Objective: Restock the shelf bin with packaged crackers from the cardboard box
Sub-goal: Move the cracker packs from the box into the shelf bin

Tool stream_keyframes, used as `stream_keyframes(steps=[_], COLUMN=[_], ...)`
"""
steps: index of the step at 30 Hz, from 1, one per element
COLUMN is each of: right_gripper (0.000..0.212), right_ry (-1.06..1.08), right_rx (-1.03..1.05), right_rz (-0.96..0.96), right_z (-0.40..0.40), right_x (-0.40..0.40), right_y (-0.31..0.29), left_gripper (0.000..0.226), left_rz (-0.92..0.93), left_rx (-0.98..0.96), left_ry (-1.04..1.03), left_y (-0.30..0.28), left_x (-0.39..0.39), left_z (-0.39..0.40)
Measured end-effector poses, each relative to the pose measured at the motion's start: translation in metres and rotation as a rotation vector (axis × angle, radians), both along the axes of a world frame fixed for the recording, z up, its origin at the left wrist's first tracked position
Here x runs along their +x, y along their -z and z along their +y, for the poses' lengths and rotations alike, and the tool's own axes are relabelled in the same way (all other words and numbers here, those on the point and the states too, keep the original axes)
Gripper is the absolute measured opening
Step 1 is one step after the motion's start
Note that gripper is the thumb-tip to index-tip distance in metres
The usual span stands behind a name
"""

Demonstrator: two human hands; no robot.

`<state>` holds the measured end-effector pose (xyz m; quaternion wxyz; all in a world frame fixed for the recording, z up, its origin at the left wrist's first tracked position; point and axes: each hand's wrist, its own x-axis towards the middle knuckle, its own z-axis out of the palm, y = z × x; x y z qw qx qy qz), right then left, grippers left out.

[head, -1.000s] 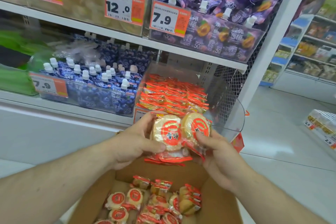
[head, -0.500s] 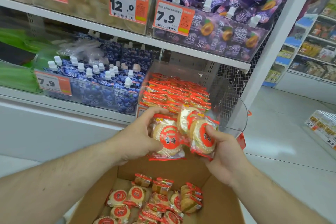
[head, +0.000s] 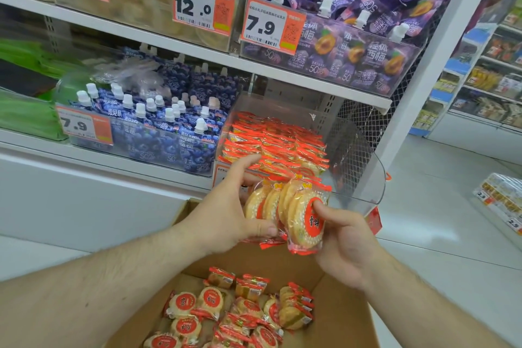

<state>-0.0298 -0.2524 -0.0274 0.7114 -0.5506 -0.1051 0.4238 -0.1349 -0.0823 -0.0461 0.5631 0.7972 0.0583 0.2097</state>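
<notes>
Overhead, orange-and-white price tags [head: 204, 5] read 9.9, 12.0 and 7.9 along the upper shelf, and the purple pouches [head: 367, 48] behind the 7.9 tag show "50%" with Chinese characters among pictures of plums. On the lower shelf a second 7.9 tag [head: 84, 127] fronts a bin of blue pouches [head: 166, 133] with white caps, also marked "50%". Far right, a low display carries small tags reading 2.9.

Between both hands sits a fanned bundle of cracker packs [head: 293, 215], each clear wrapper showing a round pale cracker, a red disc with Chinese characters and red crimped ends. The left hand [head: 226, 217] grips the bundle from the left, thumb curled under the lower edge and fingers reaching up behind the packs. The right hand [head: 347, 240] pinches the nearest pack, thumb pressed on its red disc and fingers tucked behind. The bundle is held just in front of the clear shelf bin [head: 364, 178], level with its front lip and not yet inside.

That bin already holds rows of the same red-edged packs, stacked on the left side, with bare clear plastic on its right. Below the hands, the open cardboard box [head: 339, 316] holds more loose packs lying on its floor, some face up, some on edge.
</notes>
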Motion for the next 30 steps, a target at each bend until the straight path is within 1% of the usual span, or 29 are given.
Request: stream_keyframes(steps=[2, 4, 8, 11, 13, 15, 16, 17, 18, 19, 20, 21, 22, 23, 24, 26, 28, 30], right_gripper=[0.071, 0.079, 0.072, 0.074, 0.071, 0.061, 0.059, 0.063, 0.067, 0.066, 0.059, 0.051, 0.047, 0.047, 0.049, 0.056, 0.062, 0.066], right_ry=[-0.016, -0.002, 0.101, 0.142, 0.110, 0.064, 0.050, 0.039, 0.033, 0.039, 0.045, 0.051, 0.048, 0.042, 0.023, -0.050, -0.128, -0.178], right_rx=[0.015, 0.075, 0.244, 0.280, 0.269, 0.235, 0.219, 0.200, 0.169, 0.134, 0.096, 0.055, 0.019, -0.001, -0.016, -0.048, -0.117, -0.220], right_rz=[0.015, 0.070, 0.174, 0.182, 0.136, 0.088, 0.072, 0.050, 0.030, 0.008, -0.019, -0.051, -0.081, -0.113, -0.154, -0.274, -0.386, -0.566], right_z=[-0.002, -0.002, -0.005, -0.007, -0.006, -0.005, -0.003, -0.001, 0.001, 0.002, 0.003, 0.005, 0.006, 0.008, 0.009, 0.010, 0.008, 0.005], right_x=[0.001, 0.005, 0.015, 0.019, 0.015, 0.010, 0.008, 0.007, 0.004, 0.003, 0.001, 0.000, -0.004, -0.006, -0.008, -0.012, -0.013, -0.012], right_y=[0.000, 0.000, -0.001, 0.002, 0.001, 0.000, -0.001, 0.000, 0.001, 0.002, 0.003, 0.005, 0.005, 0.007, 0.010, 0.015, 0.020, 0.019], left_gripper=[0.101, 0.098, 0.094, 0.074, 0.057, 0.037, 0.027, 0.025, 0.032, 0.038, 0.043, 0.054, 0.071, 0.085, 0.089, 0.095, 0.103, 0.094], left_rz=[-0.009, -0.019, -0.029, -0.024, -0.010, 0.012, 0.031, 0.061, 0.090, 0.109, 0.124, 0.141, 0.150, 0.166, 0.176, 0.186, 0.208, 0.205], left_rx=[-0.029, -0.057, -0.173, -0.217, -0.223, -0.237, -0.245, -0.249, -0.259, -0.299, -0.374, -0.476, -0.584, -0.657, -0.674, -0.597, -0.531, -0.459], left_ry=[0.003, -0.016, -0.092, -0.101, -0.094, -0.092, -0.086, -0.080, -0.077, -0.067, -0.056, -0.036, -0.003, 0.047, 0.094, 0.141, 0.116, 0.096], left_y=[-0.001, 0.000, 0.003, 0.006, 0.008, 0.010, 0.010, 0.011, 0.013, 0.014, 0.014, 0.012, 0.012, 0.011, 0.008, 0.008, 0.008, 0.007], left_x=[0.000, 0.001, 0.004, 0.007, 0.009, 0.010, 0.011, 0.012, 0.013, 0.014, 0.013, 0.012, 0.012, 0.011, 0.010, 0.008, 0.007, 0.006], left_z=[0.001, 0.001, 0.007, 0.009, 0.008, 0.005, 0.003, 0.001, -0.001, -0.004, -0.007, -0.011, -0.014, -0.017, -0.021, -0.025, -0.025, -0.021])
